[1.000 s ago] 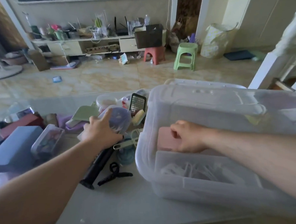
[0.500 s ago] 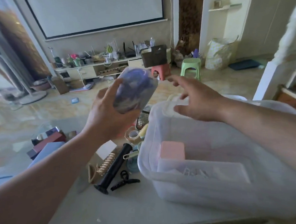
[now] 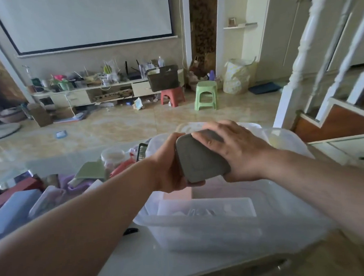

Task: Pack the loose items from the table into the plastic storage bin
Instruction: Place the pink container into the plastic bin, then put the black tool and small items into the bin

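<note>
Item in hand: one grey box [image 3: 200, 158], rounded corners, flat face toward me. I hold it above the bin [image 3: 205, 231], over the far half of its opening. My left hand [image 3: 170, 166] grips its left edge with fingers curled underneath; my right hand [image 3: 236, 149] wraps its top and right side, fingers spread over the upper corner. Two hands, I judge, to steady and turn it so it goes in flat.

Bin: clear plastic, on the worktop [image 3: 128, 258], nearest me. Inside: a pink block [image 3: 177, 194] at the left, directly below the box; a clear tray [image 3: 208, 209] along the near wall. The space right of the block looks free, the likely slot.

Left of the bin, not yet packed: a blue case [image 3: 11, 210], a green card [image 3: 90, 170], a round tub [image 3: 112, 155], a black basket [image 3: 142, 150], a purple cloth [image 3: 74, 185]. Task well short of done.
</note>
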`<state>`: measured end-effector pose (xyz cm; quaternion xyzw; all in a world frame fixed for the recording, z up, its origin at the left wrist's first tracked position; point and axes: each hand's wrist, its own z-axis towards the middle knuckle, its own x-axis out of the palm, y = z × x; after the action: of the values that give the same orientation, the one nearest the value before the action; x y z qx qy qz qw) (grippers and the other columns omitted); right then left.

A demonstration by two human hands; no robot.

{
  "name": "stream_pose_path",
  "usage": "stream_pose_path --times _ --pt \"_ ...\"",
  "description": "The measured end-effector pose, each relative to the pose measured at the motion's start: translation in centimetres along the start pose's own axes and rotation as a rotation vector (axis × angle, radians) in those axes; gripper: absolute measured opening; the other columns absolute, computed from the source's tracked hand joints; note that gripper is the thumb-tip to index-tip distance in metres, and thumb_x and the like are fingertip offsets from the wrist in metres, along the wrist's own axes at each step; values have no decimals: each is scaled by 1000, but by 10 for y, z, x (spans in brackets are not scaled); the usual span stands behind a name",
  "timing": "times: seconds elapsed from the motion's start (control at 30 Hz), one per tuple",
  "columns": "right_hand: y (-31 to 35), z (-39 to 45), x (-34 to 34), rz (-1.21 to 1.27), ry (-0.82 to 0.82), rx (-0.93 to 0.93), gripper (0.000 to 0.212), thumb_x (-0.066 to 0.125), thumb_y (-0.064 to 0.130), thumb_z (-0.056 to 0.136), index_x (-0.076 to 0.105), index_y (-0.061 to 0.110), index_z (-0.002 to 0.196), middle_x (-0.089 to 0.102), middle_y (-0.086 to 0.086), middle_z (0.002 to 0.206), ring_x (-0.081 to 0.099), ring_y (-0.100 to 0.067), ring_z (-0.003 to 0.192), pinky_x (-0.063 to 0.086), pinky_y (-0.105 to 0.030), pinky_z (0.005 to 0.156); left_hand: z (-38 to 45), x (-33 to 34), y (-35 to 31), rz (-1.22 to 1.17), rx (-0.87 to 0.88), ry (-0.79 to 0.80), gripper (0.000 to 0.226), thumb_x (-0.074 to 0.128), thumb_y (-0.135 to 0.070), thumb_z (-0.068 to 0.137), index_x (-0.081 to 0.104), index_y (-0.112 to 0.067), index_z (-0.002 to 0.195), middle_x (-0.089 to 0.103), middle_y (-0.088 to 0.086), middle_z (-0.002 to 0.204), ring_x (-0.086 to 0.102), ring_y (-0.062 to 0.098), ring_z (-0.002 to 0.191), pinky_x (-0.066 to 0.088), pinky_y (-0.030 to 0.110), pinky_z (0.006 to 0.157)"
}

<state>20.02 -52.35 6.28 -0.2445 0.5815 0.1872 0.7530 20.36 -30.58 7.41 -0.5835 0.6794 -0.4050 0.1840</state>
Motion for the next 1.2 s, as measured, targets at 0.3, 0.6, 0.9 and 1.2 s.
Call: stream_pose_path --times 0.3,0.6,0.9,1.2 --pt "-21 22 87 127 519 205 115 75 58 55 16 52 153 36 2 127 40 -30 121 53 -46 93 85 -19 3 1075 327 -195 35 50 -38 104 62 -23 134 61 4 129 56 26 110 47 35 92" --pt "-26 23 127 289 697 209 87 77 46 88 32 36 162 31 -1 165 35 -20 150 27 -26 117 105 -16 40 2048 44 122 48 43 -18 105 48 -16 153 51 10 154 51 30 137 39 37 115" --pt "65 76 -6 604 272 226 48 71 59 88 61 45 132 62 18 132 61 -12 118 47 -36 101 -38 -73 -27 1160 627 -174 29 63 -20 94 78 -43 104 77 -14 107 71 15 101 55 38 99" --pt "262 138 -28 772 216 32 42 72 40 89 65 36 131 62 1 130 61 -21 116 51 -42 102 -85 -264 99 1071 275 -841 30 68 -30 83 69 -40 112 68 -1 121 63 17 97 49 27 81"
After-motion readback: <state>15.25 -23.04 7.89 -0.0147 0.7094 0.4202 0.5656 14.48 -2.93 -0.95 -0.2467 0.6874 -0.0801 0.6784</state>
